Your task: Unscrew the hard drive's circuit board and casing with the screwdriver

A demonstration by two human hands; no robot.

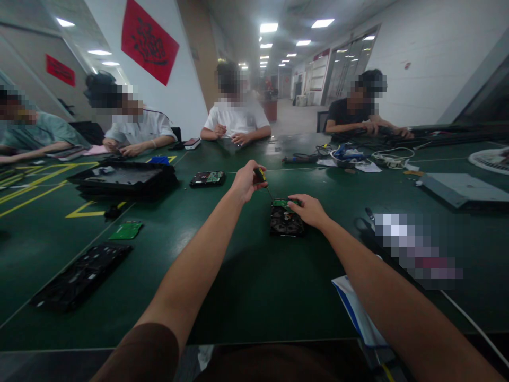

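My left hand [245, 181]: fingers closed around a yellow-black screwdriver [260, 176], tip angled down toward the hard drive [285, 223], which lies flat mid-table [238, 286]. My right hand [310, 210]: fingers curled over the drive's far edge, gripping it. Drive label unreadable. Red wall banner [149, 40]: black characters, illegible.

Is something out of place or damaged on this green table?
Nothing looks spilled or broken. One bare green circuit board lies loose on the left of the table, apart from the hard drive where the left hand holds a screwdriver.
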